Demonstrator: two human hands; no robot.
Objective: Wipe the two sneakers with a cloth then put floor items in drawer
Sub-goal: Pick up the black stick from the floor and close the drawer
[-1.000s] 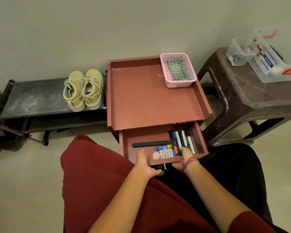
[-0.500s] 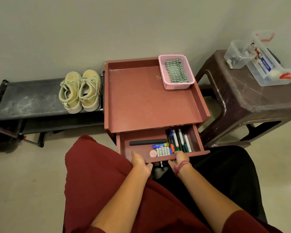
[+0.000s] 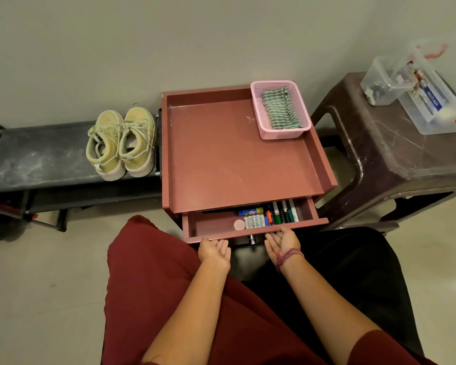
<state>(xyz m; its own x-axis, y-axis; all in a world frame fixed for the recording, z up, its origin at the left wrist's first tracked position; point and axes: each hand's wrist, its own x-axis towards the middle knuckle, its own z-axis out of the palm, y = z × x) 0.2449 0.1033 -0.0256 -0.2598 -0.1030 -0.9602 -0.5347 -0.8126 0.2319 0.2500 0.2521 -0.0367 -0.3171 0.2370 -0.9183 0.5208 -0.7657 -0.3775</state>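
Drawer (image 3: 253,227) now further in than 1 s ago: more of the contents tucked under the cabinet top, only front strip showing, so it's being pushed shut. Both hands at the drawer's front edge, palms up, fingers straight & relaxed, gripping nothing; left hand (image 3: 214,251) near the front's left end, right hand (image 3: 283,243) w/ a wrist band right of the small metal knob (image 3: 252,239). Whether fingertips actually touch the front: can't tell. A sec ago they sat on the drawer front; now flatter, lower. Judgement: closing = last step, task nearly done, one push left. Inside drawer: markers (image 3: 283,213) at right, row of batteries (image 3: 254,222), blue tube (image 3: 250,212), round pinkish disc (image 3: 239,224). Two sneakers (image 3: 121,143), pale yellow-green, sit side by side on the dark dusty shoe rack (image 3: 37,159) left of the cabinet, just beside its wall. Cloth (image 3: 281,108), green striped, lies in the pink basket (image 3: 281,129) at back-right corner of the red cabinet top surface (image 3: 221,154). No loose items visible on the floor in view. Writing: clear box (image 3: 432,101) on the brown stool (image 3: 395,154) has a blue label, reads approx "MULTI BOX"; rest blurred. Battery & tube print too small to read.
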